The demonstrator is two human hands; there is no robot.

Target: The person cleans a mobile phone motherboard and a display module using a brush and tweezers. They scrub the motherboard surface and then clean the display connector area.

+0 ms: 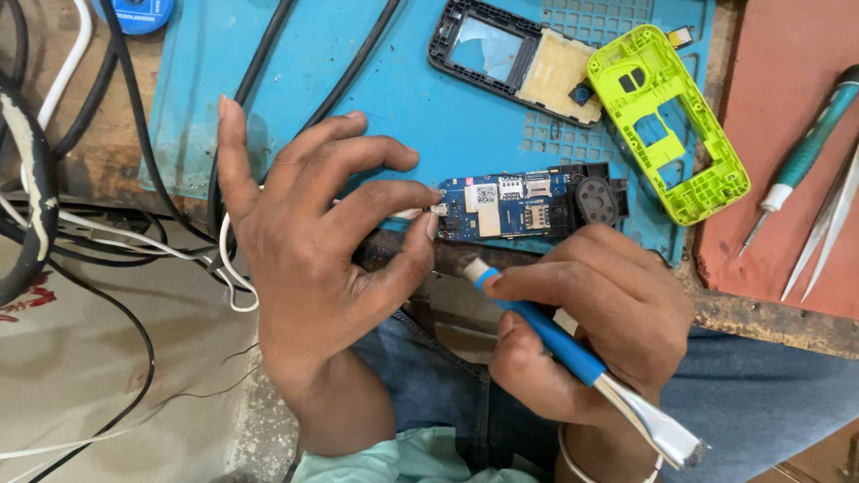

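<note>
Blue-handled tool (555, 344) clamped in my right hand (595, 335), tip toward board | my left hand (309, 259) pinches left end of blue circuit board (514, 206) on blue mat (403, 98) edge | beyond: black phone frame (501, 58), lime-green housing (671, 125) | far right: screwdriver (805, 152), tweezers (832, 224)

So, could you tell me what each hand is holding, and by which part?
The left hand pinches the blue circuit board at its left end. The right hand grips a blue-handled tool around its handle.
</note>
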